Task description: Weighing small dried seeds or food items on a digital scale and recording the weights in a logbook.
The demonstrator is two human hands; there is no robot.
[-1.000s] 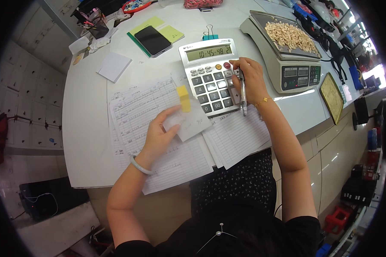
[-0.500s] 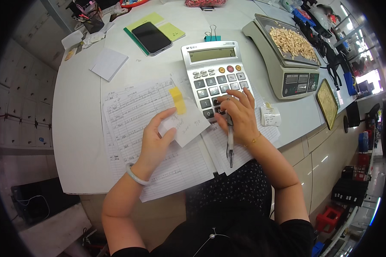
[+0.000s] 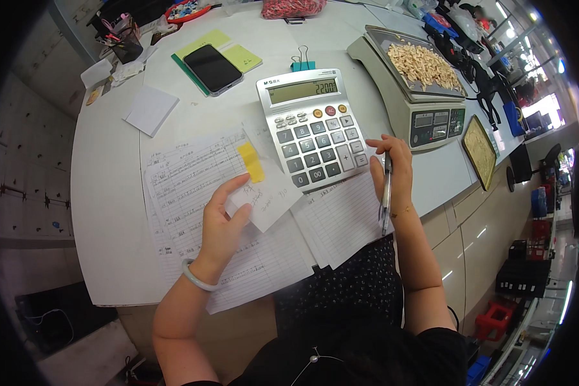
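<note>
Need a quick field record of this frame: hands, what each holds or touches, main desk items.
left hand: holds a small paper slip with a yellow sticky tab, over lined sheets
right hand: holds a pen, fingers at the calculator's right edge
calculator: flat on desk, display lit
scale: pan full of pale small pieces
phone: face up on green notebook

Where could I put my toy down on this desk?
Bare desk lies left of the lined sheets, below the white notepad. Another free patch sits between the phone and the calculator. It is crowded around the weighing scale and both hands.
</note>
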